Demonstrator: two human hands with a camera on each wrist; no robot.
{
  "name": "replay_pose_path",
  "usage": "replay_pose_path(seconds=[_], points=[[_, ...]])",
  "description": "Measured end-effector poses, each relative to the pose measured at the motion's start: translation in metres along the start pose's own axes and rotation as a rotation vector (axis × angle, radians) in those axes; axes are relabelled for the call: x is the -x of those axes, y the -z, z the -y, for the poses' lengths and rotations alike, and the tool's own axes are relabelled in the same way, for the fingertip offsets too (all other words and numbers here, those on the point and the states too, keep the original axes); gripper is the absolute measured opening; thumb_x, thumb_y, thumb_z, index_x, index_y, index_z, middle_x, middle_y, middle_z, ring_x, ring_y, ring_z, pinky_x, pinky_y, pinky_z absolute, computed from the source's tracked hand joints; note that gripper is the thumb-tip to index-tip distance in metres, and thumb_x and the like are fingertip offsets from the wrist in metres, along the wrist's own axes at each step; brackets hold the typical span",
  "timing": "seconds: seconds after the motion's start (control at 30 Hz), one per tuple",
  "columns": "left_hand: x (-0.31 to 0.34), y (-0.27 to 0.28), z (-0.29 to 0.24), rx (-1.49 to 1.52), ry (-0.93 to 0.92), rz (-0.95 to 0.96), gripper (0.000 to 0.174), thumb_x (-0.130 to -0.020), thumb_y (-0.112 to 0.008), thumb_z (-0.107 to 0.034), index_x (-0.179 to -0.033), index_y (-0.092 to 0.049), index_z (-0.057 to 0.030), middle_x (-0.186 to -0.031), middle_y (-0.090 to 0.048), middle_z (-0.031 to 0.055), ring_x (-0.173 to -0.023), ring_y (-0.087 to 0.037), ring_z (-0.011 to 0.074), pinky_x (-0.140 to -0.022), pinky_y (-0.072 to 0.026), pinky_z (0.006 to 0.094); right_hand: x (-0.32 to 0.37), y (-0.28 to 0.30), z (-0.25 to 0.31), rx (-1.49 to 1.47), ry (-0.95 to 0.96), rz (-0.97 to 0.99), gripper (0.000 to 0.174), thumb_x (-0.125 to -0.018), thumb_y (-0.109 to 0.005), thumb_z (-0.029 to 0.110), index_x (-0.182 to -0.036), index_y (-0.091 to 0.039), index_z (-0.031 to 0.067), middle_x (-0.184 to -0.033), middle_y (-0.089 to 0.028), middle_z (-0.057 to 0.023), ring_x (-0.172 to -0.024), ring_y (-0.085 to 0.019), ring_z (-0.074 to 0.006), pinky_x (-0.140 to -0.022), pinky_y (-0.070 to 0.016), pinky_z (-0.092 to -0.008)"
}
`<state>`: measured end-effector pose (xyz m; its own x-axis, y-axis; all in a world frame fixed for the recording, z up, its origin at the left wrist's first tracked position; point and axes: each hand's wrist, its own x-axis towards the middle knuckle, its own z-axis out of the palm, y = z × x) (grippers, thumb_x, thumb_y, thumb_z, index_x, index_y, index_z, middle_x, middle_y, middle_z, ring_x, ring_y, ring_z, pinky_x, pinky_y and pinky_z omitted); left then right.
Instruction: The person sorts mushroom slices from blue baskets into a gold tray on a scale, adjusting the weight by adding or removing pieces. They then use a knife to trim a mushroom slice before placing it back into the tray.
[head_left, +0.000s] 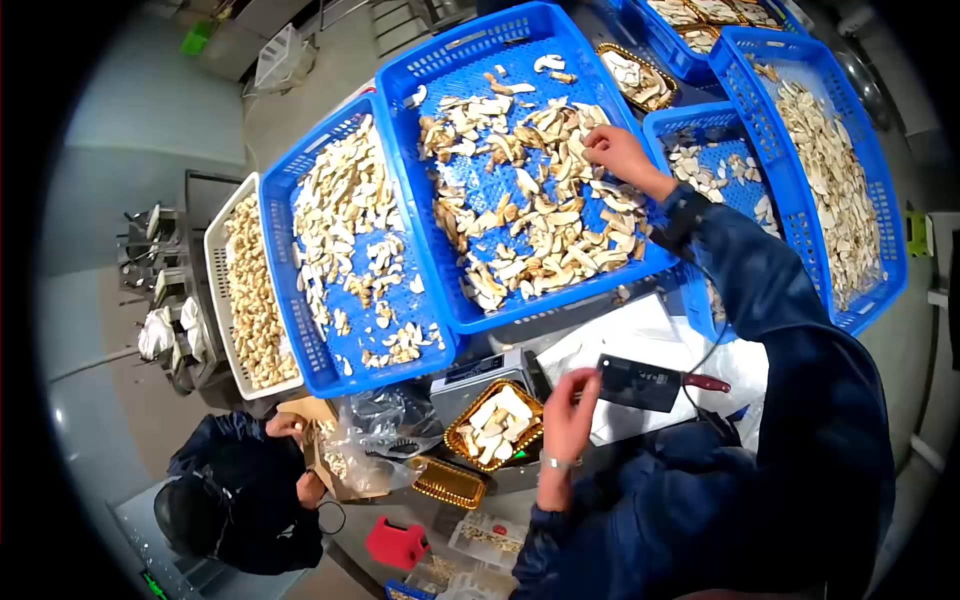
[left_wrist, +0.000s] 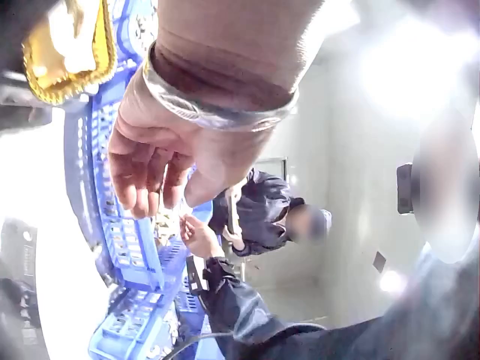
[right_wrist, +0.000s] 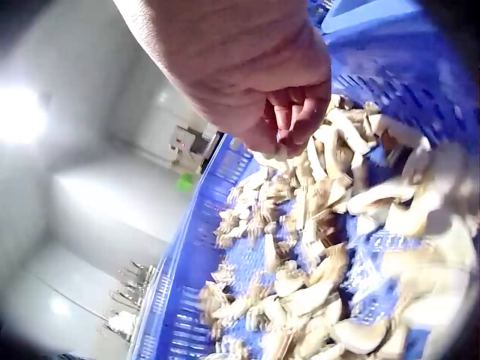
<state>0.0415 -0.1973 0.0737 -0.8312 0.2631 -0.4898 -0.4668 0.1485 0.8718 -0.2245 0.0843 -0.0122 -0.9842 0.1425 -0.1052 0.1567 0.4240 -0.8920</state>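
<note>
My right hand (head_left: 622, 158) reaches into the large blue basket (head_left: 552, 318), over a layer of sliced mushrooms (head_left: 548, 235). Its thumb and fingertips come together on a mushroom slice (right_wrist: 281, 154), mostly covered by the fingers in the right wrist view. My left hand (head_left: 570, 425), with a bracelet at the wrist, hovers beside a cleaver (head_left: 640, 383). Loosely bent fingers hold nothing there, as the left wrist view also shows of the left hand (left_wrist: 176, 154). Close to it, a gold tray (head_left: 462, 452) of white mushroom slices sits on a weighing scale (head_left: 480, 372).
Blue baskets of slices stand left (head_left: 284, 290) and right (head_left: 893, 235), with a white basket (head_left: 222, 270) of small mushrooms at far left. An unfilled gold tray (head_left: 450, 482) lies near a plastic bag (head_left: 385, 430). Another person (head_left: 240, 490) works at lower left.
</note>
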Motion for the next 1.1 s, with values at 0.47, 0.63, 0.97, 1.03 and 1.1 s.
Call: replay_pose_path(seconds=[0.47, 0.63, 0.97, 1.03, 1.1], points=[[-0.118, -0.001, -0.052, 1.351, -0.060, 0.100, 0.053, -0.098, -0.029, -0.040, -0.136, -0.030, -0.0037, -0.138, -0.038, 0.0142, -0.125, -0.040, 0.0279, -0.104, -0.0349, 0.0409, 0.169, -0.019, 0.116, -0.175, 0.150, 0.076, 0.013, -0.082, -0.063, 0.007, -0.093, -0.063, 0.0009, -0.089, -0.063, -0.0066, -0.076, -0.061, -0.0118, -0.065, -0.0493, -0.0239], [-0.109, 0.002, -0.051, 1.244, -0.049, 0.060, 0.049, -0.098, -0.031, -0.036, -0.134, -0.034, -0.0032, -0.135, -0.042, 0.0140, -0.124, -0.042, 0.0278, -0.104, -0.0360, 0.0414, 0.168, -0.014, 0.095, -0.186, 0.072, 0.090, 0.012, -0.084, -0.061, 0.009, -0.092, -0.062, 0.0004, -0.086, -0.064, -0.0061, -0.069, -0.059, -0.0096, -0.061, -0.0474, -0.0229], [-0.107, 0.004, -0.028, 1.001, 0.121, -0.055, 0.032, -0.092, -0.049, -0.011, -0.123, -0.045, -0.0040, -0.118, -0.056, 0.0120, -0.107, -0.057, 0.0239, -0.088, -0.0520, 0.0348, 0.155, 0.000, 0.069, 0.005, -0.003, 0.343, 0.017, -0.083, -0.057, 0.014, -0.096, -0.062, 0.0035, -0.073, -0.062, -0.0084, -0.063, -0.058, -0.0119, -0.059, -0.0452, -0.0265], [-0.108, 0.010, -0.022, 0.983, 0.160, -0.125, 0.030, -0.091, -0.049, -0.010, -0.120, -0.047, -0.0041, -0.118, -0.056, 0.0124, -0.106, -0.057, 0.0251, -0.087, -0.0522, 0.0349, 0.131, -0.002, 0.044, 0.153, 0.042, 0.289, 0.020, -0.085, -0.052, 0.014, -0.098, -0.063, 0.0042, -0.073, -0.063, -0.0082, -0.064, -0.060, -0.0120, -0.057, -0.0461, -0.0272], [-0.114, 0.016, -0.011, 0.976, 0.122, -0.163, 0.031, -0.089, -0.049, -0.009, -0.119, -0.047, -0.0028, -0.120, -0.055, 0.0142, -0.108, -0.056, 0.0267, -0.090, -0.0508, 0.0357, 0.092, 0.000, 0.027, -0.012, -0.170, 0.254, 0.023, -0.085, -0.049, 0.016, -0.099, -0.065, 0.0058, -0.074, -0.064, -0.0083, -0.064, -0.062, -0.0142, -0.057, -0.0479, -0.0288]])
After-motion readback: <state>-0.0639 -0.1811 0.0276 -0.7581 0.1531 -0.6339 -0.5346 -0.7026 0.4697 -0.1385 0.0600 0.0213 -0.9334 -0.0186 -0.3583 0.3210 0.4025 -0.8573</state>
